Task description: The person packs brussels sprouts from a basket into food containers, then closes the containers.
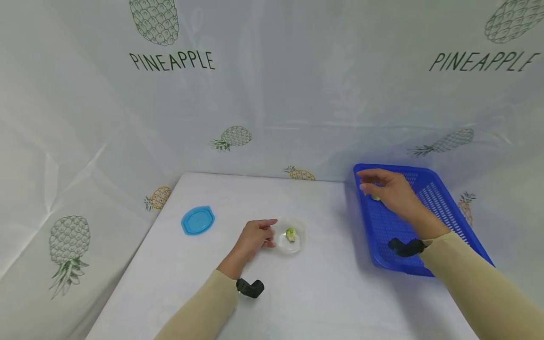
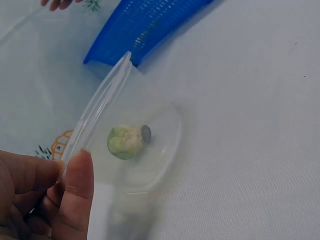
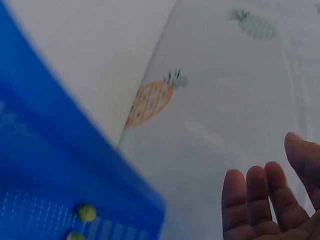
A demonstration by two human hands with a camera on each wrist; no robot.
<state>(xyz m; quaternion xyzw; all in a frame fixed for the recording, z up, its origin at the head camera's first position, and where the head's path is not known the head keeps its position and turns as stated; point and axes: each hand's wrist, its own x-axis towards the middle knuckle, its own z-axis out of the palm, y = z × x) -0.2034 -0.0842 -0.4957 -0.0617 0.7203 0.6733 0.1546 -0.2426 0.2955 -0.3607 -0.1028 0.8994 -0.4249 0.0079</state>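
Observation:
A clear plastic bowl (image 1: 300,243) stands on the white table with a Brussels sprout (image 2: 125,142) lying in it, its cut stem end showing. My left hand (image 1: 255,234) pinches the bowl's rim (image 2: 107,92) between thumb and finger at its left side. Over the far left part of a blue plastic basket (image 1: 376,250) hovers my right hand (image 1: 393,193), holding nothing, its fingers loosely bent. Inside that basket, two more green sprouts (image 3: 86,212) show in the right wrist view; the head view shows a sprout partly behind the right hand.
A light blue lid (image 1: 198,220) lies on the table left of the bowl. White sheeting printed with pineapples (image 1: 272,85) hangs behind the table and at its sides. The basket stands at the table's right edge.

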